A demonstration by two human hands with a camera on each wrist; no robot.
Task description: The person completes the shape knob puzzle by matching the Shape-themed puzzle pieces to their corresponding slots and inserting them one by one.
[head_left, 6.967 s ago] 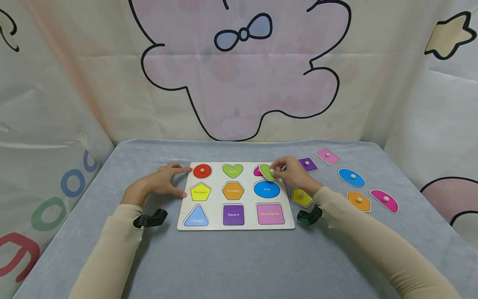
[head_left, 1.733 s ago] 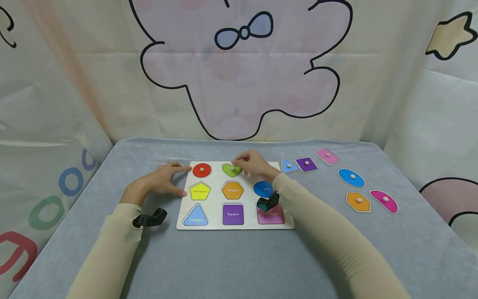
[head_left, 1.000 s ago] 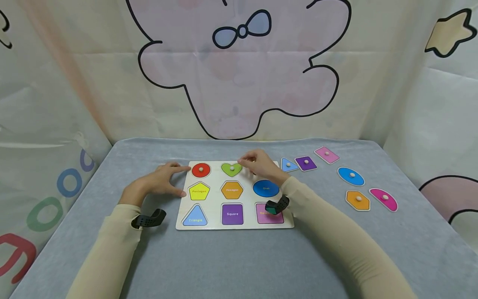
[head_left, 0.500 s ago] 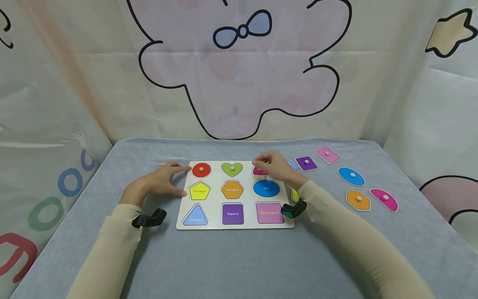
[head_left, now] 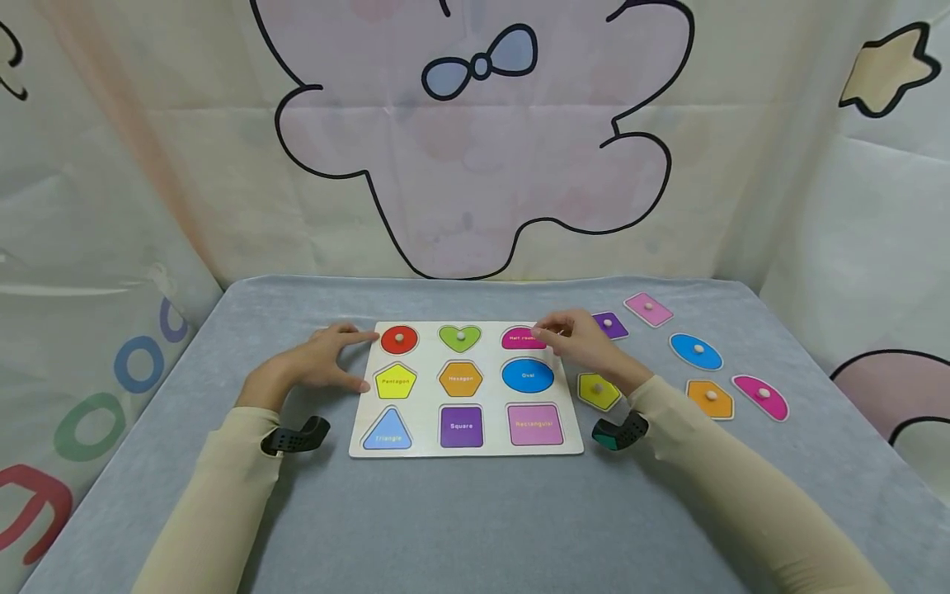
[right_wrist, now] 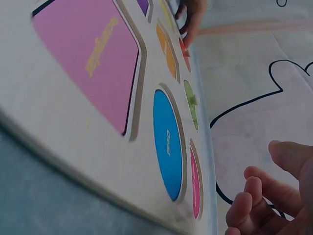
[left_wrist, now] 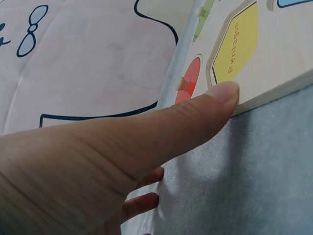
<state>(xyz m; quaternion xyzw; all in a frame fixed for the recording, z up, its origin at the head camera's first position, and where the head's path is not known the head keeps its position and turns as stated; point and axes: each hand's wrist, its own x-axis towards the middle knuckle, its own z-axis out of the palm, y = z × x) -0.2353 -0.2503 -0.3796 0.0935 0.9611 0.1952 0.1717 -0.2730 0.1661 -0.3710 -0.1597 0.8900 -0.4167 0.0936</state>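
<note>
Head view: left hand (head_left: 315, 359) spread against board (head_left: 426, 411) marked "Pentagon," "Square," "Triangle"; right hand (head_left: 585, 345) loosely curled, empty.

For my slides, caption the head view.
Left hand touches shape puzzle board, red circle and green heart inset; right hand hovers.

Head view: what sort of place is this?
Probably a children's play corner or a small set made up like one: a cartoon-printed backdrop hangs behind a cloth-covered table, and a colourful shape puzzle board lies on it.
</note>
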